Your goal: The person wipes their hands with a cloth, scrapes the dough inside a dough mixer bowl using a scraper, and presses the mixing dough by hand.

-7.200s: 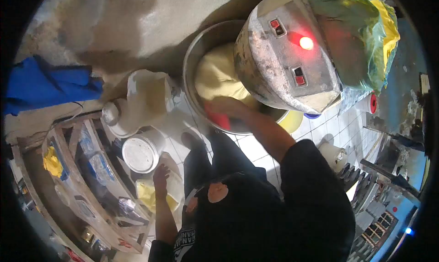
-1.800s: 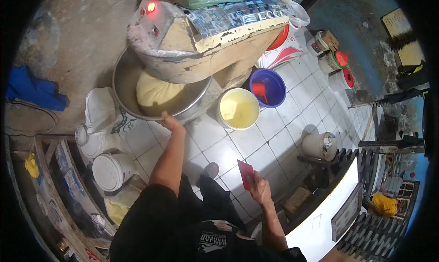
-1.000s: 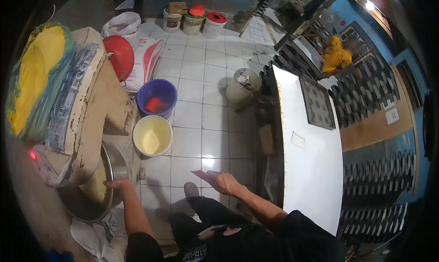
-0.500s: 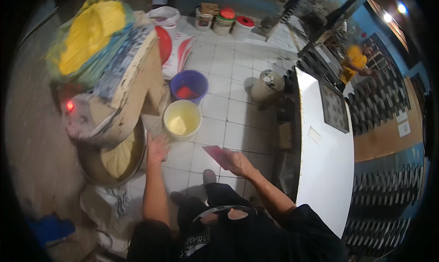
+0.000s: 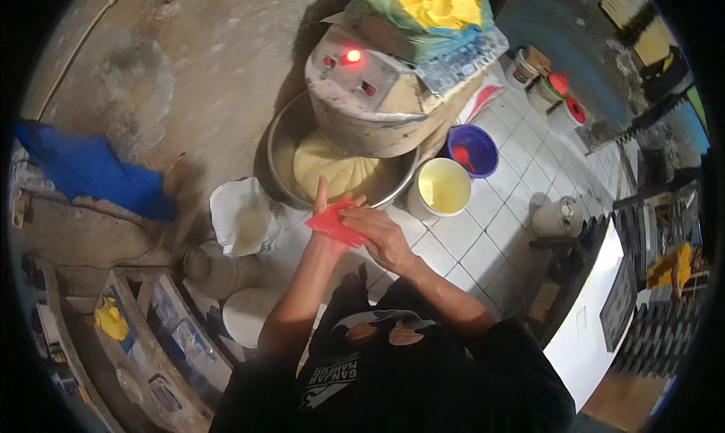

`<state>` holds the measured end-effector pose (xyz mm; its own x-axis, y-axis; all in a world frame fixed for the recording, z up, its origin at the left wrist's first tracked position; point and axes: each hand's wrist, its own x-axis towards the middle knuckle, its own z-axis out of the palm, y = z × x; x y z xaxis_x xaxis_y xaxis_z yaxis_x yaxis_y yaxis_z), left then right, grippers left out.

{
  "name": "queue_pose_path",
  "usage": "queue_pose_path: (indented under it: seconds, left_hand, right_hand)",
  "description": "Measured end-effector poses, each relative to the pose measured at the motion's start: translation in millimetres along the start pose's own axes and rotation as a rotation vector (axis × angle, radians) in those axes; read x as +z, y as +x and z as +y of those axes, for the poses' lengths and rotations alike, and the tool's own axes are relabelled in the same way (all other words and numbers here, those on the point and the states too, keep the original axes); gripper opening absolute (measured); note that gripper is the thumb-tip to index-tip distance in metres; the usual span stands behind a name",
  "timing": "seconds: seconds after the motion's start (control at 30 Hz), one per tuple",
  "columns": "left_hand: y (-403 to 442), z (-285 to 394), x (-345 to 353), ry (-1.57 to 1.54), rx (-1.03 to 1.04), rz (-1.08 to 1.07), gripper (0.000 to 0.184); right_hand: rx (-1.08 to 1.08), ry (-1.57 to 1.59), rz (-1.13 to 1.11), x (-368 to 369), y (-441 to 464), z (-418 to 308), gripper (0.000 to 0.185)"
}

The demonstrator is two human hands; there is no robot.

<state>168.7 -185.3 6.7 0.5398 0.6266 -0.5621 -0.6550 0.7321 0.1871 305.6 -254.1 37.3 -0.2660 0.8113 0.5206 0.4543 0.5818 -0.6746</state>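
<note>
My right hand [image 5: 380, 235] is closed on a flat red scraper [image 5: 335, 223], which lies against the palm and wrist of my left hand [image 5: 323, 206]. The left hand's fingers are spread, partly hidden behind the scraper. Both hands are near the front rim of a metal mixing bowl [image 5: 281, 150]. Inside the bowl rests a pale dough mass [image 5: 332, 169], partly under the mixer head [image 5: 362, 127]. The mixer's red light is lit.
A white bucket [image 5: 442, 187] with yellowish contents and a purple bucket [image 5: 477, 147] stand right of the bowl. An open white sack [image 5: 243, 215] and a wooden rack [image 5: 162, 335] are left. A white table [image 5: 585, 312] is at right; beyond it is a person in yellow [image 5: 672, 268].
The view has turned left. My right hand has brought the scraper across to my left hand, which was apart from it beside the bowl.
</note>
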Motion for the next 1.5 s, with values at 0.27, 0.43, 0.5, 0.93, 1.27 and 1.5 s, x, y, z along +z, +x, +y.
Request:
queue_pose_path:
  seconds: [0.27, 0.43, 0.5, 0.93, 1.27, 1.5]
  left_hand:
    - [-8, 19, -61, -0.232, 0.098, -0.257, 0.077]
    - [-13, 27, -106, 0.16, 0.399, -0.008, 0.06]
    - [-31, 35, -134, 0.261, 0.507, 0.091, 0.058]
    - [-60, 26, -199, 0.257, 0.575, 0.68, 0.049]
    - [-24, 66, -107, 0.729, 0.724, 0.318, 0.065]
    - [-107, 51, -155, 0.491, 0.889, 0.373, 0.042]
  right_hand:
    - [0.317, 0.275, -0.314, 69, 56, 71, 0.031]
    - [0.586, 0.055, -0.387, 108, 120, 171, 0.033]
    - [0.515, -0.104, -0.536, 153, 100, 266, 0.04]
    - [0.44, -0.461, -0.925, 126, 26, 359, 0.047]
    - [0.036, -0.246, -0.686, 147, 133, 90, 0.032]
    - [-0.269, 0.121, -0.571, 185, 98, -3, 0.037]
